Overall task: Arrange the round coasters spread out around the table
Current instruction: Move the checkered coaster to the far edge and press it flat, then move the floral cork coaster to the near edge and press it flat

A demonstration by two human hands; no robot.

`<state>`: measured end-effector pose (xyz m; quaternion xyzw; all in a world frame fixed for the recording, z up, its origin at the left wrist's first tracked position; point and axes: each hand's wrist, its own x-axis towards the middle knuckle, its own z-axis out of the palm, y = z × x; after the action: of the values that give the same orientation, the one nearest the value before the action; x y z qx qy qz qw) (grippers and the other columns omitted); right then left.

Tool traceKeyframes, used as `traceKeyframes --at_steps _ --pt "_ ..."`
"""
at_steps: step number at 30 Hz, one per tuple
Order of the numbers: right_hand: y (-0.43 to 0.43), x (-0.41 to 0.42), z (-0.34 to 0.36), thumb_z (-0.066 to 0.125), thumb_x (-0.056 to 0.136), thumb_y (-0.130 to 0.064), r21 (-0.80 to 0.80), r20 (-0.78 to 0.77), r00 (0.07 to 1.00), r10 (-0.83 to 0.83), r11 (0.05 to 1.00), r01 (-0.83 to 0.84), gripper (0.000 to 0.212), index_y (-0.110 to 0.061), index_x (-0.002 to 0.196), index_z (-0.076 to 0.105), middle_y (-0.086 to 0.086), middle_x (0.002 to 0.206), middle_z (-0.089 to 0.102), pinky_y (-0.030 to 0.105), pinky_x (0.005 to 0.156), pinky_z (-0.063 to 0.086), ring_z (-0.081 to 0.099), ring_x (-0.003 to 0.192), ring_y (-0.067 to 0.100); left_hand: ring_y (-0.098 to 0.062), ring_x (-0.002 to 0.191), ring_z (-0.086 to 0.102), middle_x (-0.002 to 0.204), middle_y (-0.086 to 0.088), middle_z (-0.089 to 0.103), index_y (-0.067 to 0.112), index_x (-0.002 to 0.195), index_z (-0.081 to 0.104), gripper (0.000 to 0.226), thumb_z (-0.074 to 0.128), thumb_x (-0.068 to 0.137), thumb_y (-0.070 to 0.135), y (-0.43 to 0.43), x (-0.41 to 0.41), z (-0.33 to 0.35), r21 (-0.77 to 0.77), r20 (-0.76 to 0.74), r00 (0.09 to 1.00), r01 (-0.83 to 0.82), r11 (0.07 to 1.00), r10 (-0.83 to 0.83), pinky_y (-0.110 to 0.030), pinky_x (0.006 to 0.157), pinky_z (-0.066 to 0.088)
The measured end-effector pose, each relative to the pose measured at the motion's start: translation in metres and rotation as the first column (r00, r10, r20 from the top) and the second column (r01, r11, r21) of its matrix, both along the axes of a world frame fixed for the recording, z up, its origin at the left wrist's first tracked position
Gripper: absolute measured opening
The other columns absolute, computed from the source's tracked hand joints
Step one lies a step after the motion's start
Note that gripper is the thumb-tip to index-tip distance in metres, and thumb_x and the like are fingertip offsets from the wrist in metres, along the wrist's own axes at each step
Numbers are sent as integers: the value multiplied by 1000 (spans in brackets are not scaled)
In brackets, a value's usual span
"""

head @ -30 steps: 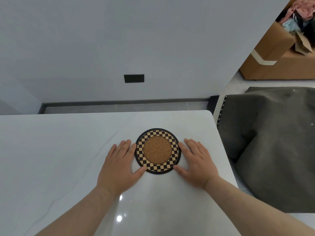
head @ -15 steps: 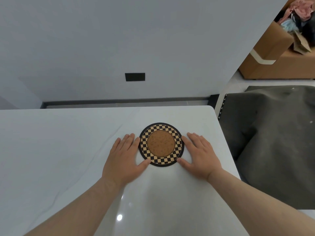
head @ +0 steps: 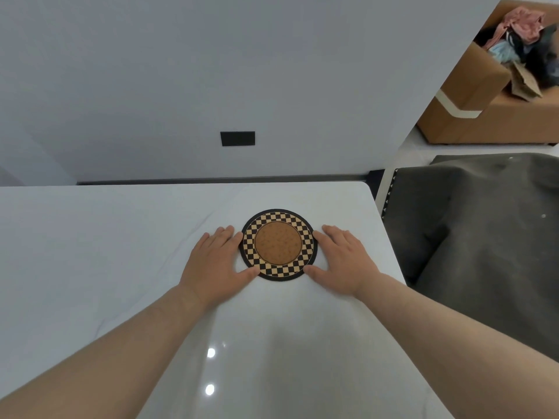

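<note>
Looking down at our white table (head: 90,252), we've got both hands flat on the top with a stack of round coasters sitting between them. The bottom one is a big checkered coaster (head: 278,245), black and tan squares with a dark rim, and a smaller plain cork coaster (head: 278,243) sits dead centre on top of it. The pair lies toward the far right part of the table, not far from the rounded corner.

Our left hand (head: 216,263) is spread out, palm down, fingers pointing away from us, with the thumb tip touching the near-left edge of the checkered coaster and the index finger right against its left rim. Our right hand (head: 344,261) mirrors that on the other side, thumb tip touching the near-right edge, fingers lying along the right rim. Neither hand is gripping anything; both are just laid open on the tabletop, framing the stack.

Off the right edge of the table there's a dark grey cloth (head: 484,237) draped over something we can't make out. Further back on the right is a cardboard box (head: 472,95) with a jumble of clothes in it. On the wall straight ahead there's a small black plate (head: 237,138), and a dark skirting strip along the bottom.
</note>
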<state>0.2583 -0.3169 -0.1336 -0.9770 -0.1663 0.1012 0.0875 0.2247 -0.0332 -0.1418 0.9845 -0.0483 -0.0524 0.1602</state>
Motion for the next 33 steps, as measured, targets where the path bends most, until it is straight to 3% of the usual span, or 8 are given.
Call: traceKeyframes --at_steps 3,7,9,11,18,25,33 --pt "7 5 13 52 79 -66 14 -90 994 -59 998 61 81 -26 146 31 6 155 30 41 116 20 24 142 27 -25 137 31 145 -2 40 23 138 40 73 49 78 64 1 10 15 20 -92 994 54 998 -52 -40 114 26" --pt "24 0 31 57 86 -36 119 -171 978 -116 983 138 42 -19 124 57 8 128 54 38 100 41 47 123 30 -25 122 46 129 -1 49 22 127 52 47 54 84 42 0 11 47 76 -276 960 76 994 -53 -41 96 43" --pt "22 -25 51 57 88 -29 265 -188 977 -104 952 153 33 -21 120 63 4 121 60 28 88 39 53 113 23 -26 123 46 133 -2 50 22 129 52 48 53 86 43 -7 -15 67 104 -314 949 60 993 -25 -42 99 42" --pt "19 -42 59 57 89 -27 326 -182 980 -75 936 132 33 -24 122 62 -1 122 61 23 85 34 53 110 16 -24 128 43 141 0 47 24 135 48 53 54 87 47 -11 -34 74 86 -307 952 48 995 -20 -40 103 39" --pt "-2 -104 82 54 93 -30 282 -132 991 1 959 36 47 -26 139 46 -5 141 51 28 105 34 46 127 14 -16 134 38 148 8 42 28 141 41 61 53 87 54 -13 -119 94 -26 -237 966 -108 994 98 -31 107 31" --pt "-21 -183 108 53 94 -33 309 -101 995 26 951 7 46 -30 139 45 -10 141 50 27 107 34 46 127 11 -13 134 38 148 8 41 28 141 42 57 52 90 51 -22 -223 113 -117 -255 945 -241 964 205 -31 110 31" --pt "-30 -269 101 50 95 -35 302 -177 983 51 953 5 45 -32 140 43 -13 142 49 24 106 33 46 127 8 -10 132 40 145 10 45 29 138 44 51 51 91 47 -43 -318 114 -169 -313 914 -321 932 258 -28 106 33"
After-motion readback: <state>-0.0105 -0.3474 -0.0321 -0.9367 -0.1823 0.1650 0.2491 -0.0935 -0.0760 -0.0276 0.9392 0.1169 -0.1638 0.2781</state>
